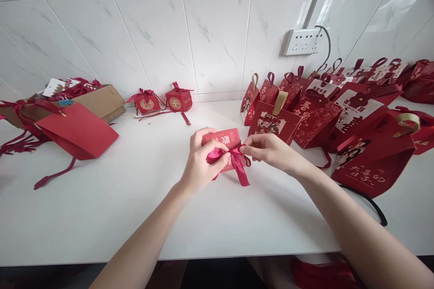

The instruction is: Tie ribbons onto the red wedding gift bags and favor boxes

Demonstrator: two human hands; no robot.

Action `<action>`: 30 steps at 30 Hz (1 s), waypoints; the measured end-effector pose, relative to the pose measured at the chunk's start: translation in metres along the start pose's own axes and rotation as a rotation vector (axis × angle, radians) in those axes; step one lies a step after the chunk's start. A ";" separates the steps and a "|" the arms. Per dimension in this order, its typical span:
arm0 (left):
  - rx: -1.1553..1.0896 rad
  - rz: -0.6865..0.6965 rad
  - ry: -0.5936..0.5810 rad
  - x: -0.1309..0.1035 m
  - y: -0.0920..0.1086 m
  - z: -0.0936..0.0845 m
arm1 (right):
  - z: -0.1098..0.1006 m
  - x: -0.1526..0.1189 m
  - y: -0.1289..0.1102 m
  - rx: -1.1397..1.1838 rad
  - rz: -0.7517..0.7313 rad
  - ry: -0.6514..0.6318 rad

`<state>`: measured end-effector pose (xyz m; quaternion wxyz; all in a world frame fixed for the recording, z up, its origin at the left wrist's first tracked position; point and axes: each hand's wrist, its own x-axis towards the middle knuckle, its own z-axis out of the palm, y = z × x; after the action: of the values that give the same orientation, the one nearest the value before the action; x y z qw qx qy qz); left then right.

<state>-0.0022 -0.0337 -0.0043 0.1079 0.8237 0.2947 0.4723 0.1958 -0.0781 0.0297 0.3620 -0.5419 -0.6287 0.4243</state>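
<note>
A small red box (231,135) with pale printed characters lies at the middle of the white table. A shiny crimson ribbon (240,170) is tied around it in a bow, with tails hanging toward the table's front edge. My left hand (202,157) pinches the bow's left loop between thumb and fingers, over the left part of the box. On the right side, my right hand (266,150) has its thumb and index finger closed on the ribbon's right loop. A beaded cord shows just below my right fingers.
Several red gift boxes (317,117) with loop handles crowd the right side. Two small red boxes (179,100) stand near the wall. At left, a cardboard box (101,104) holds ribbons and tags, beside a red folded box (76,133). A black strap (373,205) lies at right.
</note>
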 end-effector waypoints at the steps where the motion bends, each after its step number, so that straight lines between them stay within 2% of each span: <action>1: 0.000 -0.003 -0.001 0.000 0.000 0.000 | 0.001 0.000 0.000 0.048 -0.029 0.025; 6: -0.001 -0.011 0.004 0.000 0.001 0.000 | 0.008 0.002 0.002 0.209 -0.101 0.116; 15: -0.029 -0.047 -0.021 0.000 0.000 0.001 | 0.019 0.004 0.002 0.255 -0.089 0.240; 19: -0.088 -0.163 -0.025 0.000 -0.001 0.002 | 0.021 0.004 0.005 0.156 -0.089 0.342; 22: -0.212 -0.331 -0.043 0.000 -0.002 0.002 | 0.021 0.006 0.008 0.123 -0.121 0.385; 25: -0.367 -0.503 -0.124 0.001 -0.003 0.000 | 0.021 0.007 0.010 0.173 -0.146 0.422; 30: -0.478 -0.475 -0.156 0.003 -0.008 -0.002 | 0.018 0.008 0.008 0.297 -0.114 0.365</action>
<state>-0.0056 -0.0255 -0.0048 0.4268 0.7172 0.3501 0.4253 0.1809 -0.0719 0.0153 0.5688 -0.5140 -0.5130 0.3861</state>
